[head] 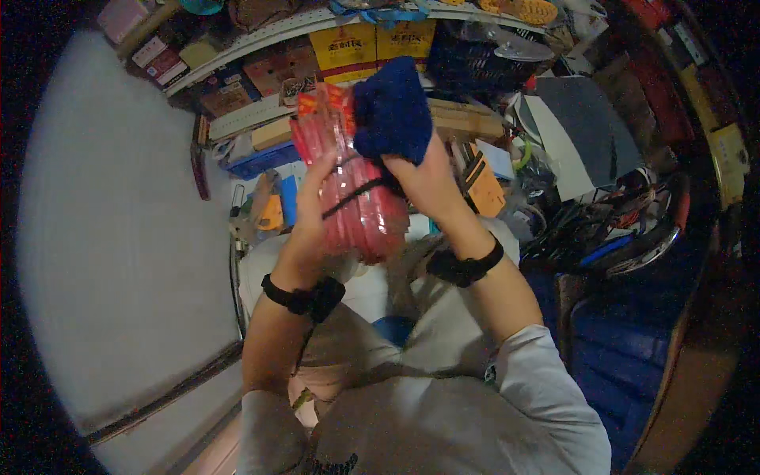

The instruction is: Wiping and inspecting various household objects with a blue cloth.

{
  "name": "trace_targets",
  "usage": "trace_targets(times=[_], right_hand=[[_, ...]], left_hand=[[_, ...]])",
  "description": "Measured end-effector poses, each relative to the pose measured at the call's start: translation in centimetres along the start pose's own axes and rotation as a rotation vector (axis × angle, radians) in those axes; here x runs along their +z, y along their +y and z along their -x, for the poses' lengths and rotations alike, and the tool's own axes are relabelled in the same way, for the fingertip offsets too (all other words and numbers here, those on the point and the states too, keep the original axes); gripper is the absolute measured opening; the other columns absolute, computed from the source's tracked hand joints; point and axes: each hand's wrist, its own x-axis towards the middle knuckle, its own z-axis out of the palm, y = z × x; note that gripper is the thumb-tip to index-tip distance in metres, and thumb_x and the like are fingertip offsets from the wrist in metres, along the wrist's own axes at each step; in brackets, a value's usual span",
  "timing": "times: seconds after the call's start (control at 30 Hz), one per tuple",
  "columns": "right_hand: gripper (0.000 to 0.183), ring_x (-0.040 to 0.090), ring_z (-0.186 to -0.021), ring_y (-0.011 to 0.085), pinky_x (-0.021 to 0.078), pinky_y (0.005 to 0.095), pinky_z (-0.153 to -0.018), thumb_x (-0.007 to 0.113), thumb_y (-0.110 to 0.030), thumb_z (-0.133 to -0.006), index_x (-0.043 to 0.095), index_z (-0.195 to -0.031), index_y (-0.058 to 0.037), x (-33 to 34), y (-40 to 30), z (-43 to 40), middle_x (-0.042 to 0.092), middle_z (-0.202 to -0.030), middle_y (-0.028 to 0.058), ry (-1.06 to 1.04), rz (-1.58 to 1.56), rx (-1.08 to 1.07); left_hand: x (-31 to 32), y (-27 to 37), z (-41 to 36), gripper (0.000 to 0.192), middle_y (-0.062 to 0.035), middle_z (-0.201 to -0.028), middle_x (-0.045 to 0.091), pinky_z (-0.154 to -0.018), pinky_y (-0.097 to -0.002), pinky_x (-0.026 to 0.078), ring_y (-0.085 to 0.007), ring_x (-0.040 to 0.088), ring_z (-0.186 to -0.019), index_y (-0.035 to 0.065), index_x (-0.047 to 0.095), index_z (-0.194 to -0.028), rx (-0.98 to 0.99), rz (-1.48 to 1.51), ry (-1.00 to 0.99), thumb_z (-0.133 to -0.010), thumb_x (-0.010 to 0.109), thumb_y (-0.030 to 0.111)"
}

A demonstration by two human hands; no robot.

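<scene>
Above my knees I hold up a bundle of glossy red packets (362, 225), bound across the middle by a black cord (356, 196). My left hand (309, 202) grips the bundle along its left side. A folded dark blue cloth (395, 113) is held in my right hand (430, 181), against the upper right of the bundle. The right thumb lies over the lower edge of the cloth, and most of the right fingers are hidden behind it. Orange-red printing shows at the bundle's top end. Black bands circle both my wrists.
A perforated metal shelf (273, 35) runs across the back, with yellow boxes (344, 53) and a dark plastic basket (475, 59) below it. To the right lies a heap of cables (594, 219). A pale flat panel (130, 237) stands at the left. Several cardboard pieces lie ahead.
</scene>
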Motion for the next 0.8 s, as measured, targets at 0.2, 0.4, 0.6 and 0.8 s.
trace_targets(times=[0.2,0.4,0.6,0.8], right_hand=[[0.045,0.06,-0.106,0.0222,0.0458,0.0345,-0.097,0.062,-0.019,-0.088,0.054,-0.129,-0.0011,-0.9,3.8,-1.3,0.065,-0.116,0.0097,0.119,-0.3,0.525],[0.048,0.059,-0.107,0.0247,0.0448,0.0368,-0.098,0.063,-0.017,-0.084,0.052,-0.128,-0.0005,-1.7,-0.3,0.9,0.063,-0.116,0.0108,0.162,-0.183,0.249],[0.062,0.056,-0.121,0.0339,0.039,0.0383,-0.109,0.065,-0.013,-0.08,0.045,-0.137,0.001,2.5,0.6,3.2,0.06,-0.126,0.018,-0.174,-0.025,0.069],[0.049,0.062,-0.109,0.0239,0.0464,0.0348,-0.098,0.061,-0.017,-0.086,0.052,-0.131,-0.0005,1.5,1.6,2.4,0.066,-0.116,0.0113,-0.17,-0.287,0.385]], left_hand=[[-0.1,1.5,-0.3,0.047,-0.0151,-0.122,0.063,-0.094,-0.0422,0.053,-0.0282,0.064,-0.11,0.0048,0.053,-0.129,0.601,-0.226,0.143,-0.1,0.045,0.041],[-0.1,2.7,-0.5,0.05,-0.0145,-0.125,0.063,-0.097,-0.0445,0.051,-0.0291,0.063,-0.111,0.0041,0.054,-0.131,0.478,0.025,0.158,-0.098,0.048,0.041],[-1.0,1.4,-1.9,0.052,-0.0152,-0.118,0.065,-0.095,-0.0417,0.052,-0.0289,0.065,-0.105,0.0019,0.055,-0.128,0.397,0.049,0.203,-0.097,0.051,0.044],[-1.4,3.5,-0.2,0.051,-0.0148,-0.125,0.062,-0.098,-0.0457,0.049,-0.0301,0.061,-0.112,0.0035,0.052,-0.131,0.599,0.075,0.206,-0.098,0.049,0.042]])
